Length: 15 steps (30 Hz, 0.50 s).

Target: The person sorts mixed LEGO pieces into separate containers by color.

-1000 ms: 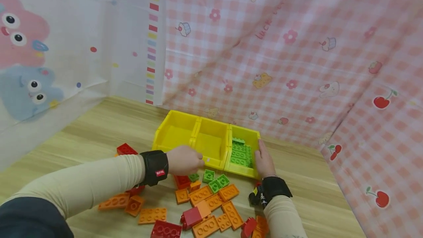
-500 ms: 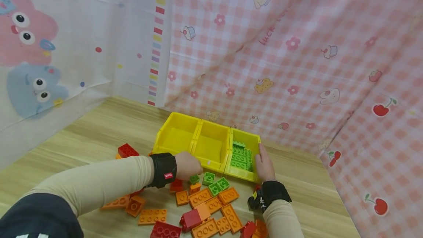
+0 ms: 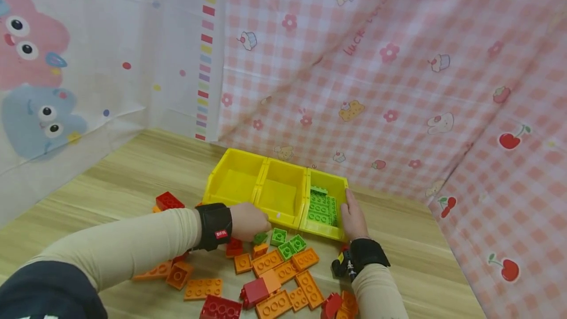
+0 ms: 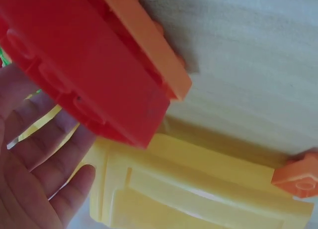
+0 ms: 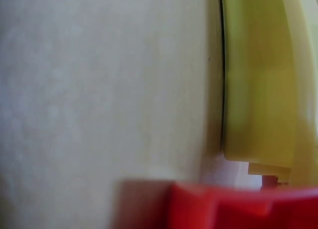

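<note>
My left hand (image 3: 249,221) hangs low at the front of the joined yellow bins, just above a small green brick (image 3: 260,238). Its visible fingers look fairly straight in the left wrist view; its thumb and the foremost fingertips are hidden. A large red brick (image 4: 84,55) lies close to that camera, in front of the fingertips. My right hand (image 3: 354,218) holds the side wall of the right-hand yellow bin (image 3: 328,232), thumb on the inner side. Green bricks (image 3: 320,208) lie inside this bin. More green bricks (image 3: 292,246) lie on the table in front.
The middle bin (image 3: 280,196) and left bin (image 3: 236,178) hold no bricks. Several orange bricks (image 3: 272,304) and red bricks (image 3: 221,307) are scattered in front of the bins. A red brick (image 3: 168,201) lies left of them. Patterned cloth (image 3: 354,87) hangs behind.
My left hand has come slightly down towards the small green brick, its fingertips closer to the table. The right hand stays on the bin wall. The view shifts a little.
</note>
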Tool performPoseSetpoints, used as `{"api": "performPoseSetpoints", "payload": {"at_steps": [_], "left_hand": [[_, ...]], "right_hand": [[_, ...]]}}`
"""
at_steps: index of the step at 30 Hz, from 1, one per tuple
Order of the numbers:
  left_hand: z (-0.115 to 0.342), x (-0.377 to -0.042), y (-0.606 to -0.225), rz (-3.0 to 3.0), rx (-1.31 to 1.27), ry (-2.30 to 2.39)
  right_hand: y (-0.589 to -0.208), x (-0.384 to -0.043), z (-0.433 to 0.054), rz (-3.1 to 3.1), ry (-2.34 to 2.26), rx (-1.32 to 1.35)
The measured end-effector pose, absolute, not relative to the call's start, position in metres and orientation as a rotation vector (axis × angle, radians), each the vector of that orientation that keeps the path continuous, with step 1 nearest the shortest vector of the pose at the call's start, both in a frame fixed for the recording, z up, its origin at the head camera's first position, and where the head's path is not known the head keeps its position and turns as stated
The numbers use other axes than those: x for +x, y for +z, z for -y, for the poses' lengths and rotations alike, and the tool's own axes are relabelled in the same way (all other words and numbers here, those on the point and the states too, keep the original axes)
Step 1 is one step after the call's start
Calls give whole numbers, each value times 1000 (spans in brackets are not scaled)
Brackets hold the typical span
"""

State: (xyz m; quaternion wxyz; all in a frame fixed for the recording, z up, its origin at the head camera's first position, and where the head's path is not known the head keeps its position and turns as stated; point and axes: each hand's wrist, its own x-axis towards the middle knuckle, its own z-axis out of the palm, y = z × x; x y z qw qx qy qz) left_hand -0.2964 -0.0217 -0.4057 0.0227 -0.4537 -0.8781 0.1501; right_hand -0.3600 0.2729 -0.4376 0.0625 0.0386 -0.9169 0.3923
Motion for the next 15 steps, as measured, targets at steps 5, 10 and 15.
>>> {"api": "performPoseSetpoints", "payload": {"at_steps": [5,10,15], "left_hand": [[23,-298,-396,2732,-1440,359],[17,-298,-370,2689,-1480,270],[-6,-307,-350,2592,-1503,169]], "right_hand": [[-440,-360,-274,2773,1183,113],[-443,-364,-276,2756,1182,141],[-444,-366,-278,2744,1193,147]]}}
